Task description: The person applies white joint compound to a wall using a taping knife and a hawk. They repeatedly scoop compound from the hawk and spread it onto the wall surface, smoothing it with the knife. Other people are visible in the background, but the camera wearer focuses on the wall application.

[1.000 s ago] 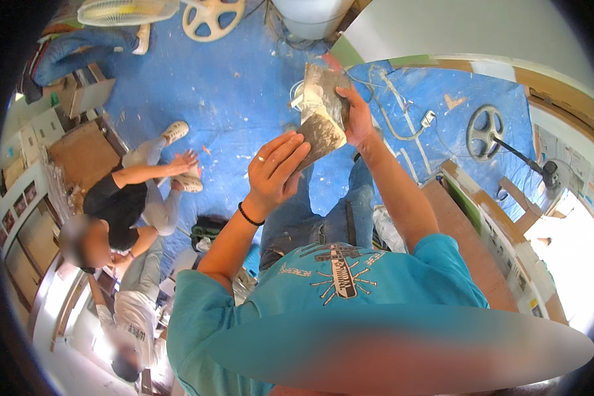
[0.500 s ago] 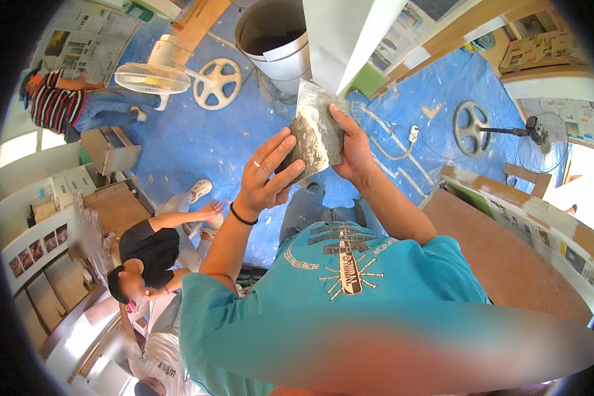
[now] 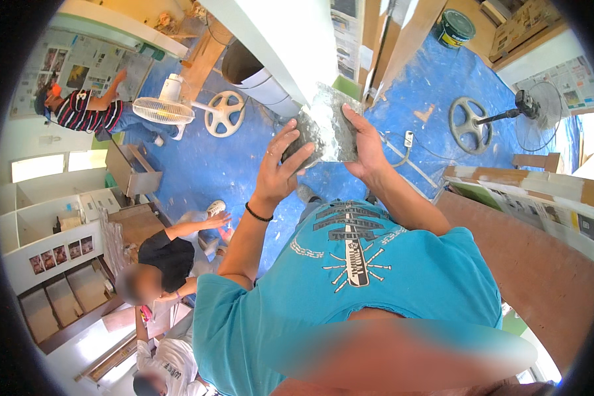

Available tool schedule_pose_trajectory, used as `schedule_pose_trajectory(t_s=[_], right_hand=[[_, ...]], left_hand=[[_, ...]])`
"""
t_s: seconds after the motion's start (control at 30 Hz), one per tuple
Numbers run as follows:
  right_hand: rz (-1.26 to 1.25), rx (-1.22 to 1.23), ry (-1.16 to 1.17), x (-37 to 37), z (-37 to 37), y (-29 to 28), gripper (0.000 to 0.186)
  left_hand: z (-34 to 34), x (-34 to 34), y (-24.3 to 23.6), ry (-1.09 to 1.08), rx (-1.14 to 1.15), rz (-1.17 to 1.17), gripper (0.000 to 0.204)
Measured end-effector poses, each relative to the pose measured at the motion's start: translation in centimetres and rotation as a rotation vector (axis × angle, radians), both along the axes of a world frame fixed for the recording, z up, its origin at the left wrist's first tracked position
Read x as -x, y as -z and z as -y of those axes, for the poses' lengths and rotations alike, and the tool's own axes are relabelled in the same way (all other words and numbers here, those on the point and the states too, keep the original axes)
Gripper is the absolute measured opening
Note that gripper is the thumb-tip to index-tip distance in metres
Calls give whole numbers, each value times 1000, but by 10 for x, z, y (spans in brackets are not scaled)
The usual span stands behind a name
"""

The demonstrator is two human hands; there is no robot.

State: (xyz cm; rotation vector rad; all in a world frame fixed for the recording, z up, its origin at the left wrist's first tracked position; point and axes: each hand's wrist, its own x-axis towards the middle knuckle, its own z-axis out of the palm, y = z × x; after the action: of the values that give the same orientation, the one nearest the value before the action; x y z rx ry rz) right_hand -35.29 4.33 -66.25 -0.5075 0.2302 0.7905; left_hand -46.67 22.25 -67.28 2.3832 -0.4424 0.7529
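My left hand (image 3: pixel 279 162) grips a dark grey putty scraper (image 3: pixel 305 140) from the left side, fingers laid along its face. Opposite it, my right hand (image 3: pixel 368 148) holds a second grey putty scraper (image 3: pixel 347 135), thumb on top. White putty (image 3: pixel 324 125) is smeared in a band where the two flat blades meet or overlap; which blade lies on top is hard to tell. Just beyond their far edges stands the lower part of a white column (image 3: pixel 290 46).
A white fan (image 3: pixel 164 111) and a large cylinder (image 3: pixel 261 82) stand left of the column. Another fan (image 3: pixel 472 125) and a paint bucket (image 3: pixel 457 28) are at right, on blue floor sheeting (image 3: pixel 429 99). People in a black shirt (image 3: pixel 168 257) and striped shirt (image 3: pixel 89 109) are at left.
Both hands, still holding the scrapers, have shifted slightly right, and the white column now appears closer to the blades. The person in stripes has raised an arm toward the papered wall.
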Motion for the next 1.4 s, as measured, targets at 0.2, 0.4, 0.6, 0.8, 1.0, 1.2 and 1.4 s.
schedule_pose_trajectory(t_s=[0.2, 0.4, 0.6, 0.8, 1.0, 1.2, 1.4], right_hand=[[-18, 23, -26, -5, 58, -2, 45], [41, -32, 124, -12, 101, -17, 39], [59, -43, 298, 2, 104, -19, 37], [202, -27, 408, 13, 100, -22, 33], [240, 116, 551, 10, 99, -24, 28], [390, 203, 592, 0, 106, -21, 30], [251, 105, 543, -12, 124, -30, 34]], left_hand=[[16, -9, 1, -76, -142, -35, 49], [67, -15, -23, -202, 374, 41, 35], [149, -28, -46, -62, 1453, 156, 40], [163, -23, -52, -68, 1411, 42, 42], [149, -18, -54, -73, 1060, -69, 37], [139, -5, -61, -144, 684, -448, 37], [110, -6, -54, -105, 226, -642, 37]])
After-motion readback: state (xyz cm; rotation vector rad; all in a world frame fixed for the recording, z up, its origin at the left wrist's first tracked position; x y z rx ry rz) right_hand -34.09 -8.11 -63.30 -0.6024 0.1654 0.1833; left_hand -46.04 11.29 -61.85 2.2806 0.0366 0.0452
